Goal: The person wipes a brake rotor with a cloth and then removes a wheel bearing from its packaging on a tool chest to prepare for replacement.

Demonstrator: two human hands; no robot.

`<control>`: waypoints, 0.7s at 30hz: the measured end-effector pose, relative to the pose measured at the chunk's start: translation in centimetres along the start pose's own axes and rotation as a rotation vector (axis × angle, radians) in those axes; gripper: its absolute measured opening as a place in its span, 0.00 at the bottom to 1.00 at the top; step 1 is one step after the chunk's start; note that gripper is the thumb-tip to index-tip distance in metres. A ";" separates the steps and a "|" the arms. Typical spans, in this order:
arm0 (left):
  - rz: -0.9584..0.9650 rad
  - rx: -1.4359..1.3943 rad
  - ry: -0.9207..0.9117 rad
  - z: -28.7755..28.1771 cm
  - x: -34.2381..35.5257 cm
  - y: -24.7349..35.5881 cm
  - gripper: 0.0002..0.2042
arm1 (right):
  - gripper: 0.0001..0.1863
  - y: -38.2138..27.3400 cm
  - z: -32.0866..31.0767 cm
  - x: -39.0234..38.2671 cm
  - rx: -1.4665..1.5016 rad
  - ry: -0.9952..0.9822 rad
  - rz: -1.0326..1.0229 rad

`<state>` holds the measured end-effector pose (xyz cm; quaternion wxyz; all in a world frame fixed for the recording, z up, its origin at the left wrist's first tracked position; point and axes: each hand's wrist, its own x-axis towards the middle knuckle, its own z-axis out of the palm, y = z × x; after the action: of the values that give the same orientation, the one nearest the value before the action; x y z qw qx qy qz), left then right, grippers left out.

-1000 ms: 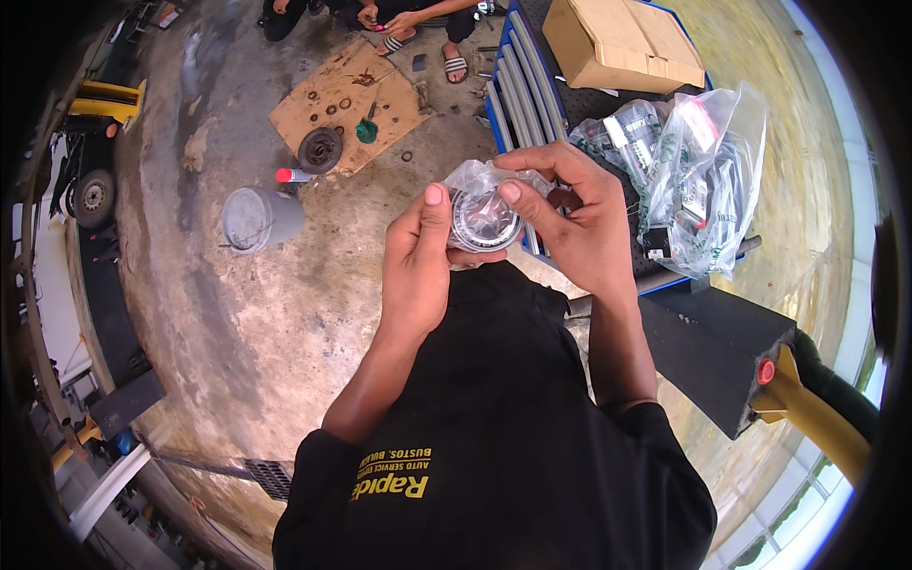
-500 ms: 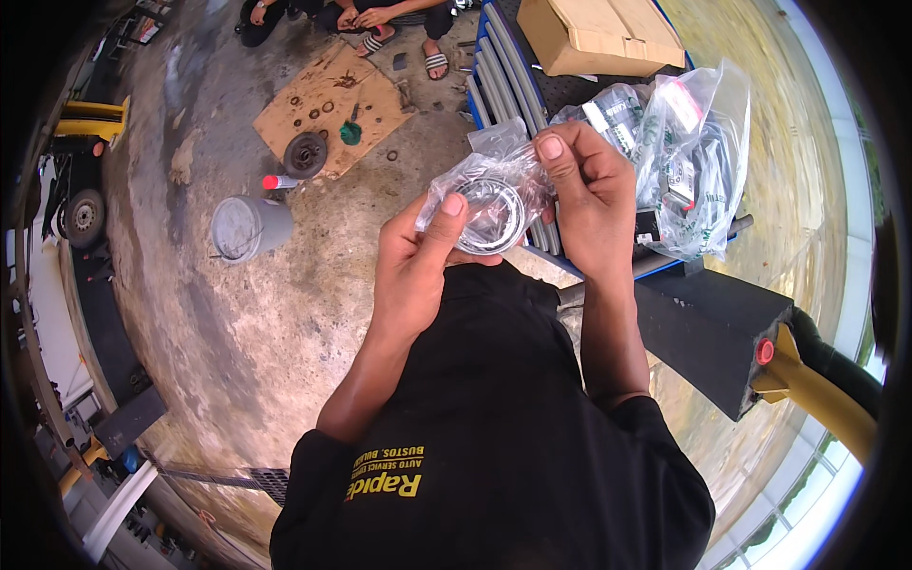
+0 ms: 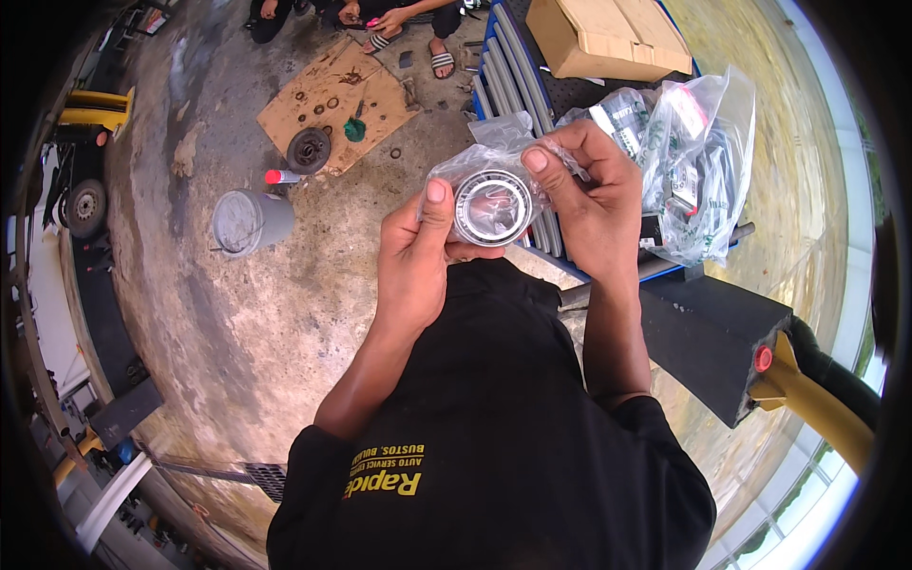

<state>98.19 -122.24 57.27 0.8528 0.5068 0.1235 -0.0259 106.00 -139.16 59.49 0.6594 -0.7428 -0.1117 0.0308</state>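
A round metal tapered roller bearing [image 3: 512,226] sits inside a crinkled clear plastic bag [image 3: 471,171], held up over the front of my black shirt [image 3: 532,399]. My left hand [image 3: 411,256] grips the bagged bearing at its left side, thumb on the front and fingers curled underneath. My right hand [image 3: 594,204] pinches the bag at the upper right, fingers curled round the plastic.
Blue-edged cart with grey rollers [image 3: 505,74], cardboard box [image 3: 608,38] and bagged parts [image 3: 703,171] at right; black-and-yellow fixture [image 3: 712,332] below it. Grey bucket [image 3: 258,223], red-capped tube [image 3: 283,177], cardboard sheet [image 3: 313,81] with parts on the floor. People [image 3: 399,19] crouch beyond. Wheel [image 3: 87,207] far left.
My right hand has moved to the upper right along the plastic, pulling it out from the bearing. The bearing now shows more clearly through the bag.
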 end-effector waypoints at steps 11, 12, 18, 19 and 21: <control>0.001 0.044 0.006 -0.1 0.2 0.1 0.26 | 0.09 -0.1 -0.2 -0.1 0.004 0.063 0.034; 0.002 0.044 0.004 -0.1 0.2 0.1 0.26 | 0.09 -0.1 -0.2 -0.1 -0.003 0.068 0.035; 0.009 0.045 -0.003 0.2 0.3 0.0 0.26 | 0.10 0.3 -0.6 -0.1 0.028 0.064 0.050; 0.012 0.045 -0.005 0.2 0.3 0.0 0.26 | 0.10 0.4 -0.7 -0.1 0.020 0.066 0.041; 0.006 0.048 0.006 0.1 0.3 0.0 0.26 | 0.10 0.8 -0.7 0.0 0.006 0.060 0.024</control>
<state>98.48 -122.30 57.25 0.8400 0.5277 0.1239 -0.0246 106.24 -139.91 58.76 0.6644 -0.7425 -0.0830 0.0167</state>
